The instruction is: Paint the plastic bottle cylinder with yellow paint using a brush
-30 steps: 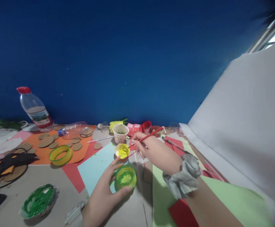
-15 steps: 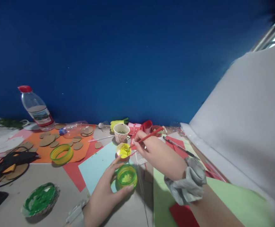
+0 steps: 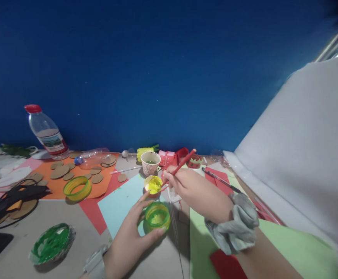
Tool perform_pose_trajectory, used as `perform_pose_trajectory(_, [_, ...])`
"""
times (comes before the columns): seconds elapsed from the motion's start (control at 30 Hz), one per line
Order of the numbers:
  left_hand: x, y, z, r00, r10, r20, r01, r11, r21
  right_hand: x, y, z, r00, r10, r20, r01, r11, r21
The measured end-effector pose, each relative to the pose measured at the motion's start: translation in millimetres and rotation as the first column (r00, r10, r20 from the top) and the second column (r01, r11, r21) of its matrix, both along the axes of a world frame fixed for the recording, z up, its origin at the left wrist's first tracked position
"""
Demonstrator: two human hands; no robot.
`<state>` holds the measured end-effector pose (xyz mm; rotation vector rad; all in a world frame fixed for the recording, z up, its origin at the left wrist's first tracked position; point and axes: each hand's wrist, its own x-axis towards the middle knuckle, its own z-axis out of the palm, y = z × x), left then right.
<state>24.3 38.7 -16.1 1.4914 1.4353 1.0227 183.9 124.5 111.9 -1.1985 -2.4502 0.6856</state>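
My right hand (image 3: 183, 184) pinches a red-handled paintbrush (image 3: 184, 162), its lower end at a small cup of yellow paint (image 3: 154, 185). The bristles are hard to make out. Below, my left hand (image 3: 135, 232) curls around a short, ribbed piece of cut plastic bottle (image 3: 157, 217), tinted green and yellow, thumb at its near side and fingers at its left. A forefinger reaches up to the yellow paint cup's edge. Just behind stands a paper cup (image 3: 150, 162) with greenish liquid.
A green paint dish (image 3: 52, 243) lies front left. Behind it are a yellow-green plastic ring (image 3: 77, 188), cardboard discs (image 3: 60, 171) and a clear bottle with a red cap (image 3: 48, 133). A dark pen-like stick (image 3: 221, 179) lies to the right. A blue wall (image 3: 157, 77) rises behind.
The paintbrush handle has tipped more upright, its top end moving left and up. My left hand still holds the bottle piece. The view has shifted slightly.
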Motion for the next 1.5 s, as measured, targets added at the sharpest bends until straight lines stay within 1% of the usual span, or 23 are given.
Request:
perform_pose_trajectory(0.07, [0.3, -0.1, 0.3, 1.0, 0.0, 0.001, 0.0, 1.0, 0.002, -0.7, 1.3, -2.3, 1.0, 0.006, 0.002, -0.006, 1.0, 0.009])
perform_pose_trajectory(0.2, [0.7, -0.2, 0.3, 1.0, 0.006, -0.012, -0.007, 1.0, -0.01, -2.6, 2.8, -6.4, 0.999, -0.044, -0.002, 0.044, 0.997, 0.06])
perform_pose_trajectory(0.3, [0.3, -0.4, -0.6, 1.0, 0.001, -0.015, -0.001, 1.0, -0.018, -5.0, 2.1, -7.3, 0.999, -0.047, -0.004, 0.047, 0.995, 0.084])
perform_pose_trajectory(0.47, [-0.7, 0.0, -2.2, 1.0, -0.005, -0.03, 0.005, 1.0, -0.011, -8.5, -2.6, -4.7, 0.996, -0.091, 0.01, 0.09, 0.988, 0.122])
perform_pose_trajectory(0.63, [-1.1, 0.3, -2.5, 0.999, -0.026, -0.048, 0.027, 1.0, 0.014, -9.0, -8.7, -0.4, 0.998, -0.062, 0.029, 0.056, 0.982, 0.18])
perform_pose_trajectory(0.7, [-1.4, 0.5, -2.7, 0.998, -0.03, -0.05, 0.031, 0.999, 0.02, -9.7, -10.5, 1.0, 0.996, -0.079, 0.033, 0.071, 0.977, 0.201])
perform_pose_trajectory(0.93, [-1.2, 2.0, -3.7, 0.998, -0.029, -0.054, 0.03, 0.999, 0.024, -11.2, -15.5, 5.5, 0.995, -0.088, 0.054, 0.076, 0.977, 0.199])
perform_pose_trajectory(1.03, [-1.1, 0.9, -5.7, 0.998, -0.033, -0.053, 0.035, 0.999, 0.023, -9.8, -14.0, 3.5, 0.993, -0.105, 0.054, 0.092, 0.972, 0.215])
perform_pose_trajectory(1.27, [-1.9, -0.8, -11.9, 0.997, -0.051, -0.064, 0.054, 0.998, 0.04, -13.3, -4.4, -10.3, 0.998, 0.014, 0.06, -0.023, 0.988, 0.153])
perform_pose_trajectory(1.4, [-2.3, -2.1, -11.1, 0.997, -0.079, 0.006, 0.079, 0.996, 0.04, -10.0, -2.2, -8.6, 0.999, 0.038, 0.011, -0.039, 0.991, 0.128])
perform_pose_trajectory(1.5, [-2.1, -2.9, -9.1, 0.991, -0.086, 0.105, 0.085, 0.996, 0.015, -6.5, -0.7, -7.6, 0.998, 0.044, -0.044, -0.039, 0.992, 0.117])
